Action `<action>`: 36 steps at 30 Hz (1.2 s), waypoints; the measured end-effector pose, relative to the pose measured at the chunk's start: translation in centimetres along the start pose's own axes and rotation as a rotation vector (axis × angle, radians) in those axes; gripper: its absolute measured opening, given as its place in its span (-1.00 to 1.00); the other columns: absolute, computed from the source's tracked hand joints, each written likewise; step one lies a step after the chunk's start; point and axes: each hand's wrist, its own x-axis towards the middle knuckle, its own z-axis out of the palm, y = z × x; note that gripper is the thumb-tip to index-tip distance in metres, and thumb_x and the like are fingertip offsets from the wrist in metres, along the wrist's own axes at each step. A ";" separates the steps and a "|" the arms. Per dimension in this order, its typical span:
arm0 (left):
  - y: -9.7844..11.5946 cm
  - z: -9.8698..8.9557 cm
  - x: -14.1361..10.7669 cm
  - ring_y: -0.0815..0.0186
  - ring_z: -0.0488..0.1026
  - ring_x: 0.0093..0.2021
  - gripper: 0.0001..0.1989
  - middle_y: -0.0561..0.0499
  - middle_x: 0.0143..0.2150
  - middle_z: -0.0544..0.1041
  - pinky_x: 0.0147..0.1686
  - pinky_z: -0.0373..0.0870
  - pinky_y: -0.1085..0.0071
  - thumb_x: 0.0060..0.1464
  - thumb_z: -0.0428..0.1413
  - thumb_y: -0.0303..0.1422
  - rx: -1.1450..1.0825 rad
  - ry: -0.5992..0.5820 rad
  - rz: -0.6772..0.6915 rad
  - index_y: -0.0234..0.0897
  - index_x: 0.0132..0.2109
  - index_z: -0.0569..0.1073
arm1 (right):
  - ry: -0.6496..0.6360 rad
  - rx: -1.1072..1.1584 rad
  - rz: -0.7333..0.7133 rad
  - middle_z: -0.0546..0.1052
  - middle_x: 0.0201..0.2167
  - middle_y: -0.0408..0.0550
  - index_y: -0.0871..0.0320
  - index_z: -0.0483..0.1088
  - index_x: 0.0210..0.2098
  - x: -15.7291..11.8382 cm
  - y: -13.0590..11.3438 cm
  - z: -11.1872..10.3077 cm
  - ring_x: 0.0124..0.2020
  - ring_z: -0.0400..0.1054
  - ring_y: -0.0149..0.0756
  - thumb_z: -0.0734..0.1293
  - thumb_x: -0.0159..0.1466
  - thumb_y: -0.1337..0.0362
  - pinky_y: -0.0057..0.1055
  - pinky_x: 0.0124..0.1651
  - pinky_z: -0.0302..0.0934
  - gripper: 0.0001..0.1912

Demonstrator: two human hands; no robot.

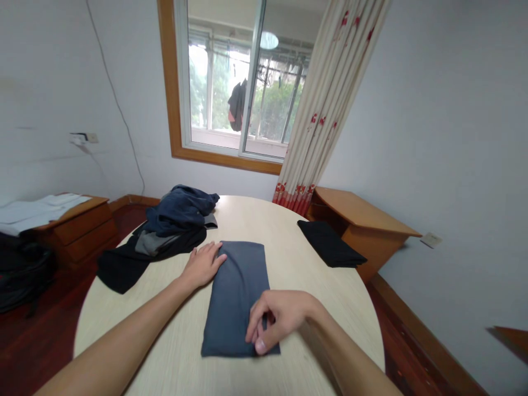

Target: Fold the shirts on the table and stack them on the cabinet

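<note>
A dark grey garment, folded into a long flat rectangle, lies on the table in front of me. My left hand rests flat at its far left edge, fingers stretched out and the fingertips and thumb touching the fabric. Over the near right corner is my right hand, its fingers loosely bent and the thumb a little apart. I see nothing held in it. Whether its fingertips touch the fabric is hard to tell. A few soft creases run down the grey fabric.
The round pale table has a heap of dark blue clothes and black clothes at its left. A folded black garment lies at the right edge. Beyond stand a wooden desk, a curtain and a drawer cabinet.
</note>
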 end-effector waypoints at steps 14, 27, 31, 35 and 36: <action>2.5 1.7 0.7 0.21 0.58 -0.22 -0.10 -0.14 -0.11 0.58 -0.12 0.49 0.28 -0.25 0.45 -0.35 -1.484 -0.125 -0.266 -0.34 0.25 0.31 | 1.103 -0.121 0.143 0.45 -0.34 -0.12 0.18 0.41 -0.05 1.7 8.5 -3.9 -0.38 0.33 -0.35 0.40 0.16 0.16 -0.38 -0.25 0.21 -0.61; 4.3 -1.4 -1.0 0.08 0.59 -0.13 -0.57 -0.16 -0.09 0.64 -0.06 0.47 0.24 -0.08 0.34 -0.28 -1.705 -0.206 -0.163 -0.33 -0.04 0.53 | 1.093 0.265 -0.089 0.49 -0.13 -0.01 0.10 0.22 0.21 3.1 9.3 -3.6 -0.34 0.38 -0.36 0.49 0.10 0.07 -0.35 -0.26 0.30 -0.25; 4.9 -2.9 -1.6 0.05 0.57 -0.04 -0.61 -0.17 -0.05 0.62 0.02 0.46 0.20 -0.04 0.30 -0.35 -1.851 -0.198 -0.109 -0.33 -0.03 0.53 | 0.799 0.586 -0.236 0.55 -0.13 0.03 0.13 0.30 0.18 3.1 7.3 -2.7 -0.24 0.46 -0.27 0.48 0.13 -0.03 -0.30 -0.16 0.34 -0.29; 4.9 -2.9 -1.7 0.02 0.54 0.02 -0.59 -0.18 0.01 0.60 0.07 0.44 0.17 -0.04 0.29 -0.34 -1.854 -0.215 -0.073 -0.34 -0.01 0.51 | 0.659 0.748 -0.319 0.60 -0.13 0.06 0.18 0.44 -0.01 3.3 5.4 -1.8 -0.14 0.50 -0.17 0.53 0.08 -0.01 -0.18 0.04 0.32 -0.41; 4.8 -2.8 -1.6 0.01 0.53 0.03 -0.58 -0.18 0.02 0.59 0.08 0.43 0.16 -0.04 0.29 -0.32 -1.832 -0.211 -0.071 -0.34 0.00 0.51 | 0.686 0.760 -0.314 0.61 -0.14 0.06 0.18 0.45 -0.03 3.4 5.1 -1.6 -0.13 0.51 -0.15 0.54 0.06 -0.01 -0.16 0.05 0.32 -0.41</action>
